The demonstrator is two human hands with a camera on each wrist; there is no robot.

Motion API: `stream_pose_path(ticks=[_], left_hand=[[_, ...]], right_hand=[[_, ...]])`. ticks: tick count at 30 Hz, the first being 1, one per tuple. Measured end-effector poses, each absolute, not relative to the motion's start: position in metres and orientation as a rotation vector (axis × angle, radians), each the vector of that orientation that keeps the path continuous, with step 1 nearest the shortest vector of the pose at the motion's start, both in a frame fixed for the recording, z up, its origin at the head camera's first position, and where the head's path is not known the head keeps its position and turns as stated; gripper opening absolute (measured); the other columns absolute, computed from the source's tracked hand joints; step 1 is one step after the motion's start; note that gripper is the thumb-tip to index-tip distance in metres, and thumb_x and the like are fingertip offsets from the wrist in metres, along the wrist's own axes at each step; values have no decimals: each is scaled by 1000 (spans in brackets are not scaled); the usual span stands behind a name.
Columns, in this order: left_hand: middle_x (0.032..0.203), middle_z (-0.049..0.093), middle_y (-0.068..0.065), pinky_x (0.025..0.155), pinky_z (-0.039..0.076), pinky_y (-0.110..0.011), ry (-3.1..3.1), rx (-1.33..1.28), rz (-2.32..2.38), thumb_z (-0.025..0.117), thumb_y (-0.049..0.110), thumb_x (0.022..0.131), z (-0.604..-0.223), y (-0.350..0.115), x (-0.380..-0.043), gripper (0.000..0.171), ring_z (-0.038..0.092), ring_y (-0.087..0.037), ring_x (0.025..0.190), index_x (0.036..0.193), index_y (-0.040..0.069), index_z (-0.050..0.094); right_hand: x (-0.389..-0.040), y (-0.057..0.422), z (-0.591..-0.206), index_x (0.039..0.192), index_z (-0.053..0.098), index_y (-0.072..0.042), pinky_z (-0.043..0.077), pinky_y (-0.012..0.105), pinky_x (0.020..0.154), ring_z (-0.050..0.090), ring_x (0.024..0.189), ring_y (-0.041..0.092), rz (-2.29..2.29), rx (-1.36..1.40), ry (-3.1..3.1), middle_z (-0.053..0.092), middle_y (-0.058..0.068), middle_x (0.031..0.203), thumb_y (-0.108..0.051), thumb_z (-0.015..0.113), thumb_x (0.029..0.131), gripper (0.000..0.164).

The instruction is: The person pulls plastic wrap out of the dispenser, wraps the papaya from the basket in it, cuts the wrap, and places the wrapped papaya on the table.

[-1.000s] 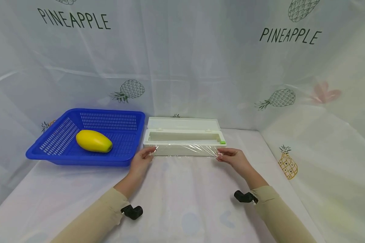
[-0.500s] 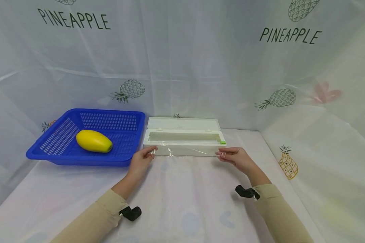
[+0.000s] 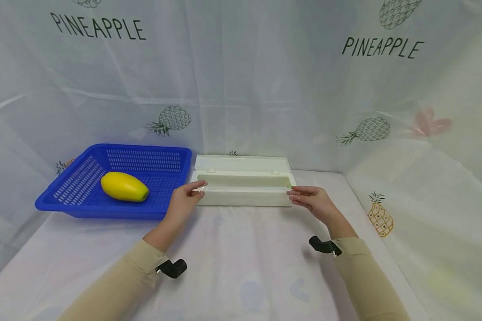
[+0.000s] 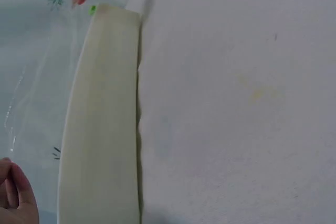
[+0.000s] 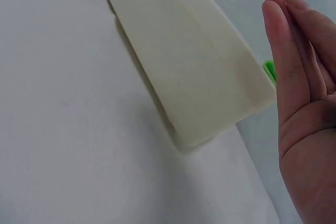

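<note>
A white cling film dispenser [image 3: 245, 199] stands on the cloth with its lid [image 3: 243, 163] raised at the back. Between my hands stretches clear cling film [image 4: 9, 111], mostly seen by its glints. My left hand [image 3: 181, 203] pinches one end of it between thumb and fingers, at the box's left front edge in the head view. The other end is pinched by my right hand [image 3: 315, 204], by the box's right front corner. A green slider [image 5: 269, 70] on that corner is partly covered by the right fingers.
To the left is a blue plastic basket [image 3: 104, 212] with a yellow papaya-like fruit [image 3: 124, 187] in it. A pineapple-print curtain [image 3: 245, 120] hangs right behind the dispenser and along the right side. Pale patterned cloth [image 3: 241, 258] covers the table in front.
Both hands have risen from low before the box's front face to about its front rim. The film lay across that face earlier and has come up with them.
</note>
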State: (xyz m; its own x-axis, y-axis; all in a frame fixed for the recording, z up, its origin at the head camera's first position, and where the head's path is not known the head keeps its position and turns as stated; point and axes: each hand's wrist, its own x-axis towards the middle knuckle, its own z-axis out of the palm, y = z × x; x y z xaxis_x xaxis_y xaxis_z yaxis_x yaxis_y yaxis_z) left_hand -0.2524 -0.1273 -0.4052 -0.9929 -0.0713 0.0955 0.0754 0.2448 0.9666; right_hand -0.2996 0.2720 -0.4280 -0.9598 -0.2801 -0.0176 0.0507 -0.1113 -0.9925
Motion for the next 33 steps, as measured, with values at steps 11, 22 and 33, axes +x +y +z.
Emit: stream_pose_path(ticks=[11,22,33], left_hand=[[129,61,-16,81,50,-18,-2417,-9,-1951,62,-1,93,-382,-139,-268,40,57,-14,94,133,2,59],[133,60,-10,87,47,-18,-2481,-50,-1943,61,2,95,-357,-149,-280,42,54,-18,105,137,7,57],[137,55,-12,104,40,-35,-2449,-160,-2009,58,2,97,-337,-158,-287,44,53,-21,103,140,7,53]], right_hand=[[-310,266,-410,136,41,19,53,29,85,70,93,15,-2240,-216,2002,72,4,103,7,65,89,54],[-323,266,-378,134,51,9,51,29,89,69,98,15,-2133,-220,2164,71,3,110,-4,72,87,53],[-332,265,-351,134,55,5,51,26,89,68,101,15,-2092,-237,2237,67,9,120,-9,75,86,54]])
